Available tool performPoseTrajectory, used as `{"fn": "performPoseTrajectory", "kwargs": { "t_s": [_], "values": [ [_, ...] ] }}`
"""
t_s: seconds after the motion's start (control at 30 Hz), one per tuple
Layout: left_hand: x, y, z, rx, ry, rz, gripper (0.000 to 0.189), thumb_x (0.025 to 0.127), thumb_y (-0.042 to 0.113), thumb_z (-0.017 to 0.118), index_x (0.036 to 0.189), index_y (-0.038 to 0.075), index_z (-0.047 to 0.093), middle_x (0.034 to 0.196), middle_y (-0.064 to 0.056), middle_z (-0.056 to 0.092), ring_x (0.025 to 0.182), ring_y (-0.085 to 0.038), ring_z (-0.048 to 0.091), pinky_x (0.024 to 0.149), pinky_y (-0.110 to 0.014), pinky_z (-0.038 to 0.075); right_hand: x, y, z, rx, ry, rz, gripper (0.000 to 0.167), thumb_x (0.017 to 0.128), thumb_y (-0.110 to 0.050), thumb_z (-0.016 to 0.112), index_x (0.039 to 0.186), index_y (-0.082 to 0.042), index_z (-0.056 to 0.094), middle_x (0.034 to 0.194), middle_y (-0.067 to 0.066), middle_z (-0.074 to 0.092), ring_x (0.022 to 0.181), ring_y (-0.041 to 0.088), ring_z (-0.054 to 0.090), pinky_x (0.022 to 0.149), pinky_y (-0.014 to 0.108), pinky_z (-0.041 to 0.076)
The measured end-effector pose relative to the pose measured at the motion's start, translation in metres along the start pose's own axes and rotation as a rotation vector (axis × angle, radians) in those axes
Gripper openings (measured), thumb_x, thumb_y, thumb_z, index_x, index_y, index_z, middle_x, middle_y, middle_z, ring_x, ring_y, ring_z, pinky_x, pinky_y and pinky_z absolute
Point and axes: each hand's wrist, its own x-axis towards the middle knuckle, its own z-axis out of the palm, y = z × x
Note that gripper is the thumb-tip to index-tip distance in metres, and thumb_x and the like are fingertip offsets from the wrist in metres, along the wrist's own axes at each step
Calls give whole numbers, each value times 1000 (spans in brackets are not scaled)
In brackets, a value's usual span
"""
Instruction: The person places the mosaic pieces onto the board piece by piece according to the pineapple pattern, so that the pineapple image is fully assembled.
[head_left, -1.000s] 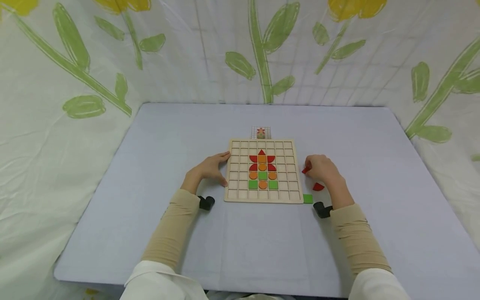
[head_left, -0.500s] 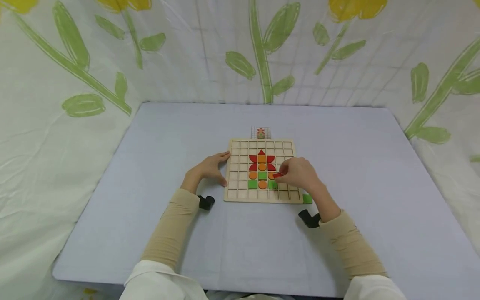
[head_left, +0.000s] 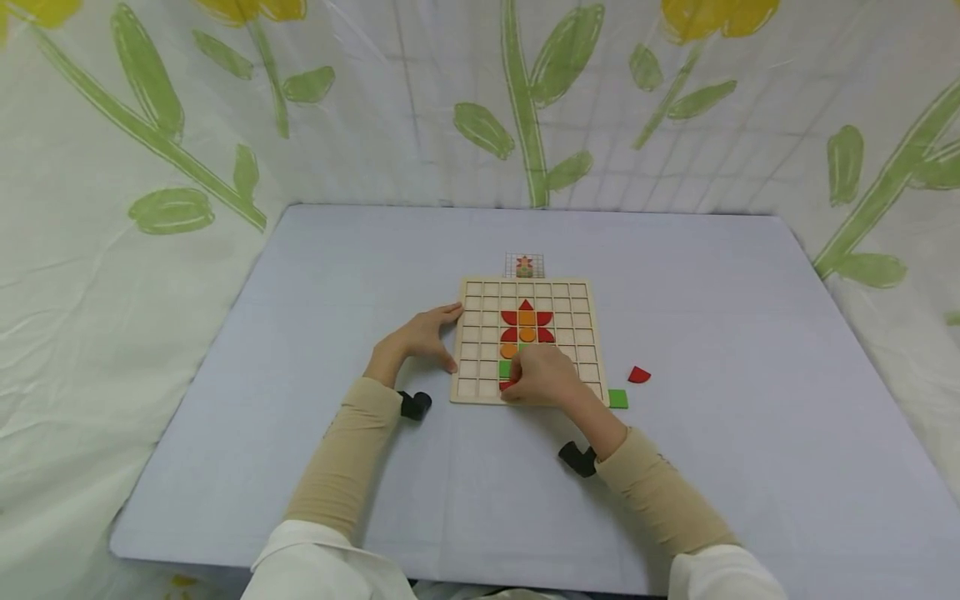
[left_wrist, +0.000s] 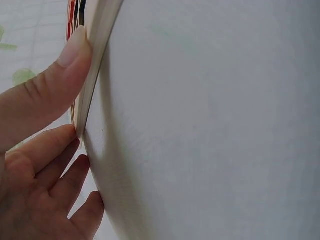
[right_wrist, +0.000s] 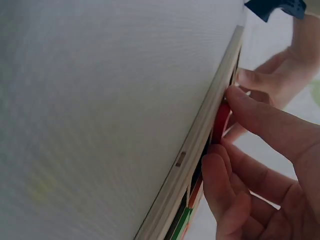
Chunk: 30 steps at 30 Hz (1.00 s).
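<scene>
A wooden grid board [head_left: 577, 321] lies mid-table, with red, orange and green flat pieces set in its cells. Along its left edge rests my left hand [head_left: 417, 336], thumb and fingertips spread apart and touching the side; the left wrist view shows the thumb [left_wrist: 75, 52] against the rim. My right hand [head_left: 546, 377] is over the lower part of the board and hides several cells. Between its thumb and fingers it pinches a red quarter-circle piece [right_wrist: 221, 121], low at the bottom row near the front edge, below a green square [head_left: 505, 368].
Right of the board lie a loose red quarter-circle piece [head_left: 639, 374] and, against the corner, a green square piece [head_left: 618, 398]. A small pattern card [head_left: 524, 266] lies at the board's far edge. Behind the table hangs a flower-painted sheet [head_left: 360, 125].
My right hand has carried the red quarter-circle piece from the table right of the board leftward to the board's bottom row. My left hand stays at the left edge.
</scene>
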Motion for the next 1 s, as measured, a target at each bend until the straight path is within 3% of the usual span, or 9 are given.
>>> {"fn": "performPoseTrajectory", "kwargs": {
  "t_s": [0.2, 0.7, 1.0],
  "values": [
    [1, 0, 1, 2, 0, 2, 104, 70, 15, 85, 153, 4, 25, 161, -7, 18, 147, -30, 14, 118, -47, 16, -2, -1, 0, -16, 31, -23, 25, 77, -31, 83, 72, -15, 64, 65, -4, 57, 63, 15, 51, 54, 26, 41],
    [1, 2, 1, -7, -1, -8, 104, 70, 14, 85, 153, 5, 24, 162, -5, 17, 147, -29, 13, 118, -47, 16, -2, 1, -2, 7, -3, -27, 20, 82, -23, 78, 69, -15, 65, 64, -4, 57, 63, 14, 51, 53, 26, 41],
    [-2, 4, -1, 1, -1, 3, 104, 70, 14, 84, 153, 2, 24, 161, -8, 17, 147, -31, 14, 118, -47, 17, -18, 26, -19, 108, 1, -79, 8, 87, -19, 72, 87, -11, 72, 73, -4, 61, 70, 16, 53, 60, 28, 45]
  ]
}}
